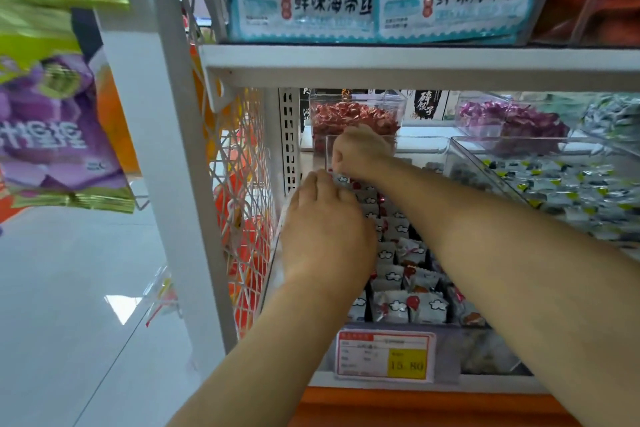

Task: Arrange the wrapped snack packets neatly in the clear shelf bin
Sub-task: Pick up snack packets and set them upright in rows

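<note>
— On the lower shelf, left side: what is the left hand [325, 236] doing?
— It lies palm-down on the packets [408, 305] by the bin's [422, 146] left wall. Its fingertips are hidden, so I can't tell its grip.
— And the right hand [360, 152]?
— Farther back, fingers curled, pinching one packet [341, 179].
— The packets?
— Standing in rows inside the bin, behind a price tag [384, 355].

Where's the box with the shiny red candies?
In the head view, the box of red candies sits at the back of the shelf, just behind the right hand and left of the purple candies.
</note>
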A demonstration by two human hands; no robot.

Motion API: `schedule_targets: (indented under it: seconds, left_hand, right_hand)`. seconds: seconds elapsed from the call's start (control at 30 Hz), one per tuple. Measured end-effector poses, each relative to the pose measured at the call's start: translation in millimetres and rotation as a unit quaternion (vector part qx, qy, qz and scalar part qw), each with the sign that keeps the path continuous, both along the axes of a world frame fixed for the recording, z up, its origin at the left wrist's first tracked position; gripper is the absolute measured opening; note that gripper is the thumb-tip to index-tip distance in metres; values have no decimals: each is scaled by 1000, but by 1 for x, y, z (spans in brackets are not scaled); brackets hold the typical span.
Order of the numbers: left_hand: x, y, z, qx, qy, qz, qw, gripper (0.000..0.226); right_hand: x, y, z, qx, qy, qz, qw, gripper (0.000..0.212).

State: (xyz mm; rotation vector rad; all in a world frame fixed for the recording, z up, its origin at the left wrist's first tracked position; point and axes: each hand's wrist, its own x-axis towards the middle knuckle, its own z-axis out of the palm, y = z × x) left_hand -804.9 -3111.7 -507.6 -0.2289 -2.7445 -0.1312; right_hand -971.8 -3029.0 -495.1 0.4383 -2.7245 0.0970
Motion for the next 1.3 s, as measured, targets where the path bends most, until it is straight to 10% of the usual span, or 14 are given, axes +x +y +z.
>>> schedule_targets:
  seconds: [0.4, 0.63, 1.1, 1.3]
  left_hand:
    - [0, 1, -1, 89, 6, -10, 996, 50]
    - [32, 1, 8, 159, 152, -57, 974, 38]
    - [80, 29, 5, 632, -168, -150, 742, 21]
    - [80, 30, 4, 694, -160, -136, 689, 28]
  right_hand:
    - [43, 19, 20, -271, 107, 43, 956, 11]
    - [143, 67, 39, -500, 113, 14, 858, 8]
    - [267, 133, -1, -840, -102, 52, 530, 7]
    - [267, 134, -4, -848, -178, 79, 493, 14]
